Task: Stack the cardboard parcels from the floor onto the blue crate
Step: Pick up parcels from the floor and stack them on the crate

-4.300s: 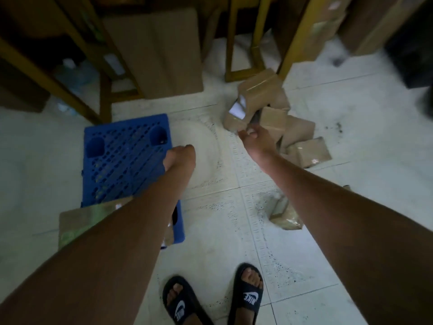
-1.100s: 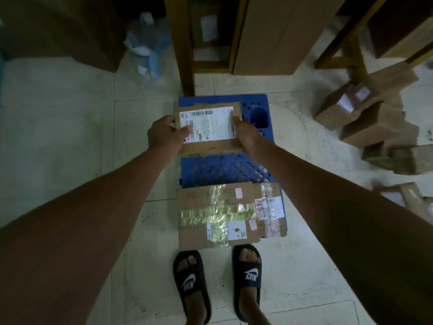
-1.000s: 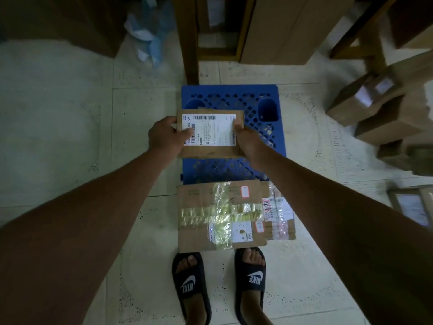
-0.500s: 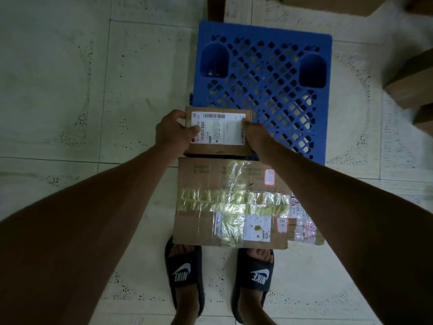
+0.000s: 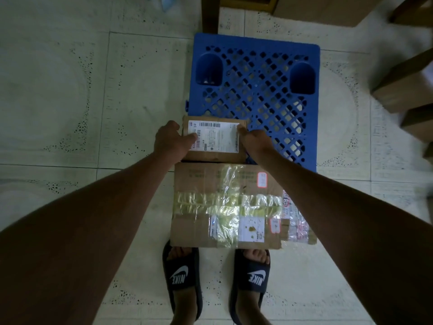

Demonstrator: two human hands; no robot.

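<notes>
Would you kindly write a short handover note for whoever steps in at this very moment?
Left hand and right hand both grip the small labelled parcel by its ends, over the near left part of the blue crate.
The large taped parcel already lies on the crate's near edge, overhanging toward the sandals.
Done: one parcel on the crate.
Left: set down and release the small parcel, then fetch the remaining parcels on the floor at the right edge.
</notes>
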